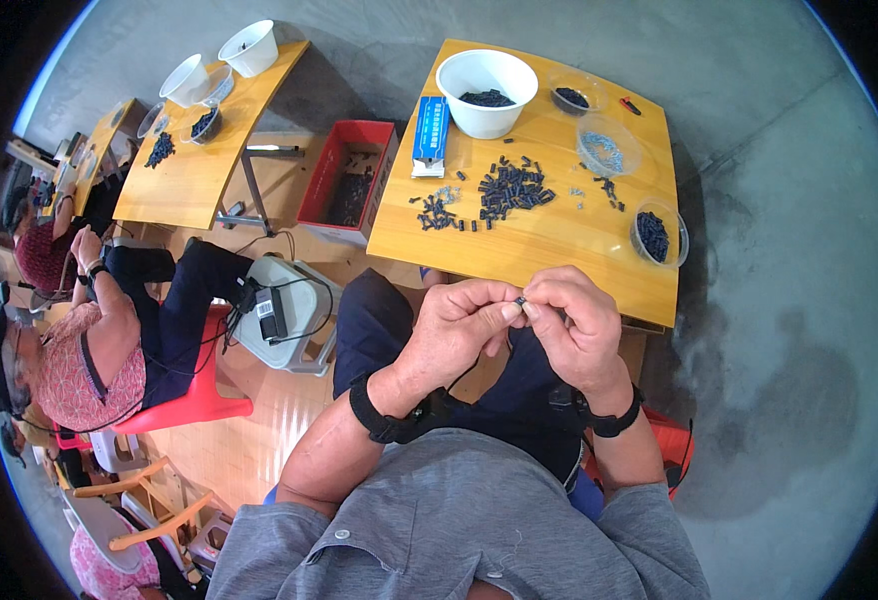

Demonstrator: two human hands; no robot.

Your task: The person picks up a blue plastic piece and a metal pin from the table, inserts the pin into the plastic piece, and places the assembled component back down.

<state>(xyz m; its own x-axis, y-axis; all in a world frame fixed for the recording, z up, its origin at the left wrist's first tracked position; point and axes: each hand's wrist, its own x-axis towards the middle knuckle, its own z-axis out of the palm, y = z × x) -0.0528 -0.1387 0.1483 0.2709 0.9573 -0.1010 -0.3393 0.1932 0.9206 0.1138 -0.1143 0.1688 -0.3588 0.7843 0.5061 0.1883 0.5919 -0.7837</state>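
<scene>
My left hand [464,318] and my right hand [577,325] meet over my lap, just off the near edge of the wooden table [579,260]. Fingertips and thumbs of both pinch one small dark piece [521,300]; most of it is hidden, and its exact kind is too small to make out. Beyond the hands, a loose pile of small black cylindrical parts [511,190] lies on the table. Little clear pieces [446,195] are scattered beside a smaller black cluster [437,213].
A white bucket [487,112] with black parts stands behind the pile, next to a blue box [431,135]. Clear tubs [661,236] hold small parts at the right. A red bin [347,180] sits left of the table. Another person [89,350] sits further left, near a grey stool [284,315].
</scene>
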